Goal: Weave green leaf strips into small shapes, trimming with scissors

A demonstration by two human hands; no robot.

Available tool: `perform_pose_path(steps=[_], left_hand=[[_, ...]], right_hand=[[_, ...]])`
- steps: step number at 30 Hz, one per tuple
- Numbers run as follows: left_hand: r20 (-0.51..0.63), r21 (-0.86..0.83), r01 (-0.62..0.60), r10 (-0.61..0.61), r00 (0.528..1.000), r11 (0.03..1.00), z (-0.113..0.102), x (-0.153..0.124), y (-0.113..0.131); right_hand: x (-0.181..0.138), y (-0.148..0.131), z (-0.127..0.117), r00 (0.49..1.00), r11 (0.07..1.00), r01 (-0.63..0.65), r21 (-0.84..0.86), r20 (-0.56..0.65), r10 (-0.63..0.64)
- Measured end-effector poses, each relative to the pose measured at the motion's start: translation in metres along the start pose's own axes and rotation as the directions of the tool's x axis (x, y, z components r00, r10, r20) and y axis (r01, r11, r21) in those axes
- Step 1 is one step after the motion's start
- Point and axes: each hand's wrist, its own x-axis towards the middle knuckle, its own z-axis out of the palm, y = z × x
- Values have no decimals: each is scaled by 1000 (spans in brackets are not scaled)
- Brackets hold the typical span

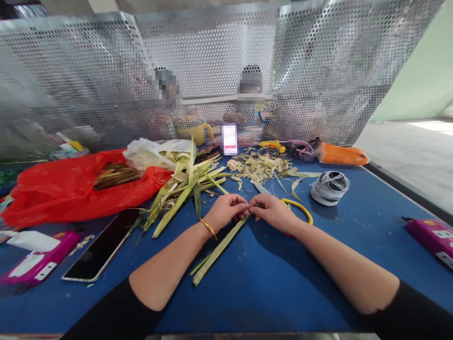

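Note:
In the middle of the blue table, my left hand [228,210] and my right hand [267,212] meet fingertip to fingertip. Both are closed in a pinch around a bundle of pale green plant stalks [221,250], whose cut ends slant down toward me. What lies exactly between the fingertips is too small to make out. Scissors with yellow handles [304,210] lie partly hidden beneath my right hand and forearm. Left of my left hand, a loose heap of green stalks [180,198] spreads over the table.
A red plastic bag [71,189] and a dark phone [102,245] lie left. Dry trimmings [262,165] are heaped behind my hands. A spool of ribbon [330,188] and an orange packet [341,154] sit right. A perforated metal screen [212,52] closes off the back.

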Motion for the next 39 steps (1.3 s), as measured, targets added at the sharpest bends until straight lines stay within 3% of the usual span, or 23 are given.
perform_pose_path(steps=[8,17,23,31,35,39], left_hand=[[-33,-79,55,-57,998,995,-3,1,0],[-87,-127,74,-86,993,989,-6,3,-3],[-71,-117,74,-83,994,990,-9,2,-2],[-67,35,24,-21,998,999,-4,0,1],[-122,254,-123,158,980,959,-2,-1,3],[-134,508,-228,337,932,831,0,-4,4]], right_hand=[[0,0,1,999,1000,13,25,-29,-13],[0,-4,0,989,990,140,35,-49,-138],[0,-1,0,996,992,92,90,-29,-90],[2,7,4,993,989,87,120,64,-96],[2,9,4,995,990,80,116,43,-86],[2,9,5,996,991,86,102,15,-88]])
